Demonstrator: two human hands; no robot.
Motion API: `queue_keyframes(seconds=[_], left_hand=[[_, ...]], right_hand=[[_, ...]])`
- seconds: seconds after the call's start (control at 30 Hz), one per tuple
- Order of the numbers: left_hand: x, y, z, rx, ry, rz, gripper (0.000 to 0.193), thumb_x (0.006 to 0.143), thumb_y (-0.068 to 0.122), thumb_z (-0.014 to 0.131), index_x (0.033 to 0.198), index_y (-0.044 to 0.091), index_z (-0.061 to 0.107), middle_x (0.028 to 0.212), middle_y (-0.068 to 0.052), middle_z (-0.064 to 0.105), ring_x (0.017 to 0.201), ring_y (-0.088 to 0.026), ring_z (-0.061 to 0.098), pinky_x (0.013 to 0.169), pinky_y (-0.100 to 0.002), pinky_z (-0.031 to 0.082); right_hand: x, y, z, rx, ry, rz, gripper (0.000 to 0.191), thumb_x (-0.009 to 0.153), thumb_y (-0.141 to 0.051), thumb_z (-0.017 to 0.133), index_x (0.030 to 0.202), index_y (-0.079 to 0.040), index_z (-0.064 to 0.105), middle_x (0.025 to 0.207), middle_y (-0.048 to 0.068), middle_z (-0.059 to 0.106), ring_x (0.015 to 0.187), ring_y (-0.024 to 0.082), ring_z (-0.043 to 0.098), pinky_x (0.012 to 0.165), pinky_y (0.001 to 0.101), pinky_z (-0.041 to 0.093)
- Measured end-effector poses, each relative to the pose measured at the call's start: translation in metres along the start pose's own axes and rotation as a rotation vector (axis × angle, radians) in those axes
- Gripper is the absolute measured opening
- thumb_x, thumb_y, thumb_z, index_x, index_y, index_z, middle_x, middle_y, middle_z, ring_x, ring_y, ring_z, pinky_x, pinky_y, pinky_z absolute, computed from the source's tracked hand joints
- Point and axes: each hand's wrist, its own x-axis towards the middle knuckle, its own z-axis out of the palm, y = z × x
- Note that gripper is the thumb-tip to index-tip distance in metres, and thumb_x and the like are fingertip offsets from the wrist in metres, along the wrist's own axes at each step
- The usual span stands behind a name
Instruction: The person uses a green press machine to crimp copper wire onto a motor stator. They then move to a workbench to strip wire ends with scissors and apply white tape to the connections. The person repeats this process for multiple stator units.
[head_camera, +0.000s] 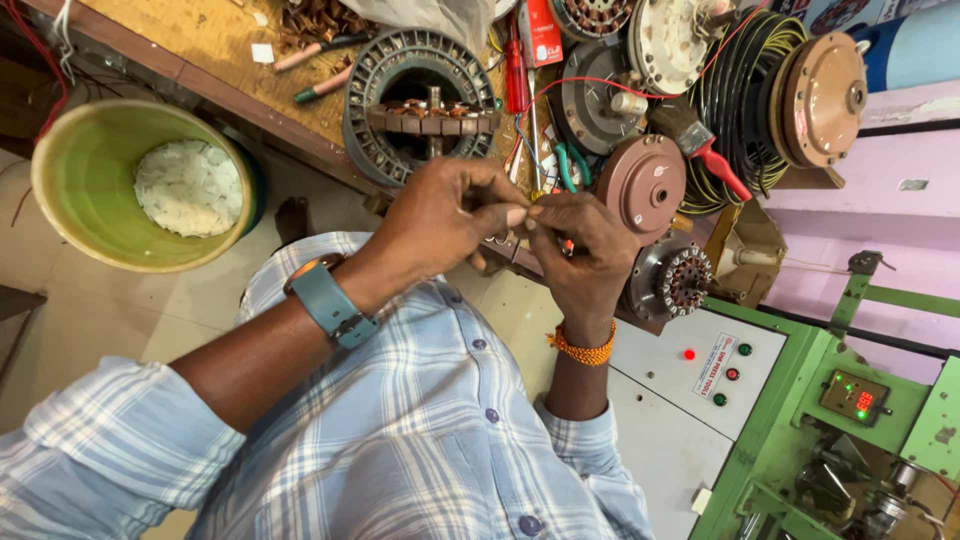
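Observation:
My left hand (440, 215), with a blue watch on its wrist, and my right hand (582, 255), with an orange thread band, meet fingertip to fingertip over the bench edge. Both pinch a small thin piece (526, 212), perhaps a wire end; it is too small to tell. Just beyond the left hand lies a grey round stator (400, 70) with copper windings. A brown round motor cover (640, 180) sits right of my right hand, and a smaller wound core (682, 280) lies below that cover.
A green bucket (90, 190) holding white stuff stands on the floor at left. The wooden bench (215, 45) carries a red screwdriver (515, 62), a yellow-black cable coil (745, 75) and other motor parts. A green machine with a button panel (715, 375) is at lower right.

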Motion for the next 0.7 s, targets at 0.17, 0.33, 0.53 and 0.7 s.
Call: queue_keyframes(seconds=[0.17, 0.33, 0.53, 0.7], left_hand=[[-0.002, 0.004, 0.008, 0.03, 0.062, 0.061, 0.004, 0.091, 0.003, 0.071, 0.094, 0.001, 0.071, 0.082, -0.005, 0.075, 0.067, -0.008, 0.072, 0.049, -0.026, 0.059], [-0.006, -0.002, 0.016, 0.026, 0.159, 0.161, 0.002, 0.092, 0.0, 0.069, 0.093, -0.001, 0.069, 0.081, -0.004, 0.073, 0.067, -0.009, 0.072, 0.049, -0.026, 0.058], [-0.007, -0.008, 0.013, 0.34, 0.307, 0.372, 0.01, 0.087, -0.006, 0.071, 0.088, -0.004, 0.06, 0.082, -0.015, 0.069, 0.072, -0.029, 0.07, 0.063, -0.042, 0.054], [-0.011, -0.008, 0.011, 0.456, 0.299, 0.454, 0.009, 0.09, -0.008, 0.066, 0.096, -0.003, 0.061, 0.093, -0.015, 0.069, 0.078, -0.028, 0.07, 0.067, -0.04, 0.054]], right_hand=[[-0.001, -0.003, 0.001, -0.065, 0.074, 0.032, 0.016, 0.084, 0.011, 0.081, 0.095, 0.001, 0.074, 0.098, 0.011, 0.078, 0.074, 0.009, 0.067, 0.061, 0.0222, 0.049], [-0.003, 0.003, 0.003, 0.066, 0.047, 0.088, 0.015, 0.09, 0.009, 0.078, 0.103, 0.001, 0.075, 0.101, 0.01, 0.076, 0.086, 0.013, 0.072, 0.072, 0.0233, 0.058], [-0.008, 0.011, 0.022, 0.475, -0.015, 0.469, 0.011, 0.099, -0.001, 0.07, 0.11, 0.003, 0.068, 0.101, 0.007, 0.073, 0.09, 0.013, 0.073, 0.083, 0.0268, 0.062], [-0.009, 0.028, 0.031, 0.775, -0.041, 0.548, 0.014, 0.103, -0.008, 0.069, 0.111, 0.001, 0.061, 0.116, 0.007, 0.066, 0.101, 0.013, 0.065, 0.09, 0.0308, 0.059]])
